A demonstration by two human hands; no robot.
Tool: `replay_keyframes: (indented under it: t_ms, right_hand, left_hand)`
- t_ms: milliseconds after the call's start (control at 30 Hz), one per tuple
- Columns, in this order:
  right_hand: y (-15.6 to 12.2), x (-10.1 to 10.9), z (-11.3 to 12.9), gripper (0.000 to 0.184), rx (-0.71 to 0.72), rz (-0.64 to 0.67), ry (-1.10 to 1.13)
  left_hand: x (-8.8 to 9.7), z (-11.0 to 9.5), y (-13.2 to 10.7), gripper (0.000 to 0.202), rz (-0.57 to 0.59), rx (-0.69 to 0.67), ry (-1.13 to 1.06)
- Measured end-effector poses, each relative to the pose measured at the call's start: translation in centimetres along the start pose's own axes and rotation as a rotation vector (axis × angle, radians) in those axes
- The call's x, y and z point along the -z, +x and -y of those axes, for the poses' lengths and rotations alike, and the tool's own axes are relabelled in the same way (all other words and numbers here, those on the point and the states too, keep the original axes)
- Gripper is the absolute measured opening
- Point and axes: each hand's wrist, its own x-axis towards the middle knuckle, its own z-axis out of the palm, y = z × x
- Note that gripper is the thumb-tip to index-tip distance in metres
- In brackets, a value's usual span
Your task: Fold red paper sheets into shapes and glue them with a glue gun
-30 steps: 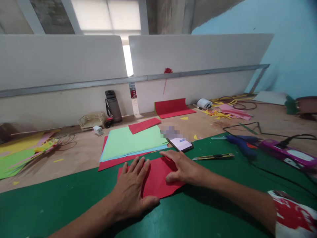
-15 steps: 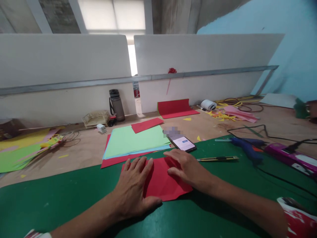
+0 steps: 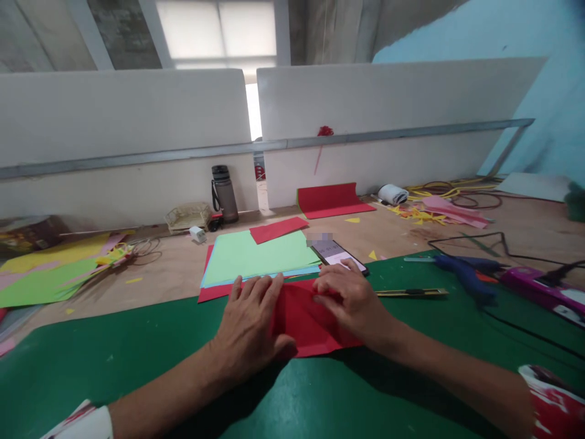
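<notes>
A sheet of red paper [image 3: 304,332] lies on the green mat in front of me, its surface creased and slightly lifted toward the right. Spread flat, my left hand [image 3: 251,320] presses on the paper's left part, fingers pointing away and thumb stretched along the near side. At the right part, my right hand [image 3: 350,296] has its fingers curled, with thumb and forefinger pinching the paper. Just beyond the right hand lies a phone [image 3: 336,253] with a lit screen. A yellow utility knife [image 3: 414,293] rests on the mat to the right.
Behind the paper sits a stack of green sheets [image 3: 256,256] with a red strip [image 3: 278,230] on top. A blue glue gun [image 3: 461,277] and purple power strip [image 3: 534,286] with cords occupy the right. A dark bottle [image 3: 225,194] stands by the back panel; coloured paper [image 3: 50,280] lies left.
My right hand has gone from outstretched fingers to a pinch on the red paper. The left hand stays flat on it. The whole view has shifted slightly.
</notes>
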Motion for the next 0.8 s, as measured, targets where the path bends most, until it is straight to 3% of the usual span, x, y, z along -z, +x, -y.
replay_keyframes:
  t_ms: [133,167,267,333,400,467,533,633,800]
  right_hand:
    - [-0.1,0.2,1.0,0.019,0.293,-0.218,-0.121]
    - [-0.2,0.3,1.1,0.021,0.342,-0.241,-0.148]
    - [-0.6,0.3,1.3,0.022,0.452,-0.241,-0.258]
    - [-0.9,0.2,1.3,0.020,0.526,-0.189,-0.333]
    - [-1.0,-0.2,1.4,0.021,0.567,-0.129,-0.354]
    - [-1.0,-0.6,1.5,0.022,0.569,-0.061,-0.364]
    - [-1.0,-1.0,1.7,0.024,0.547,0.008,-0.378]
    - [-1.0,-1.1,1.9,0.024,0.546,0.126,-0.303]
    - [-0.9,0.4,3.1,0.017,0.513,0.327,-0.097]
  left_hand:
    - [2.4,0.5,0.6,0.014,-0.194,-0.066,0.113]
    - [3.0,0.5,0.5,0.005,-0.244,-0.097,0.142]
    - [4.3,0.3,-0.2,0.022,-0.309,-0.175,0.225]
    - [4.9,0.1,-0.9,0.023,-0.193,-0.183,0.252]
    - [5.5,-0.2,-1.3,0.021,0.046,-0.133,0.192]
    - [6.4,-0.3,-1.2,0.023,0.289,-0.092,0.000]
    - [7.4,-0.1,-0.7,0.030,0.444,-0.085,-0.253]
    - [8.2,0.9,0.4,0.036,0.521,-0.081,-0.442]
    - [7.0,2.8,1.8,0.043,0.516,0.016,-0.324]
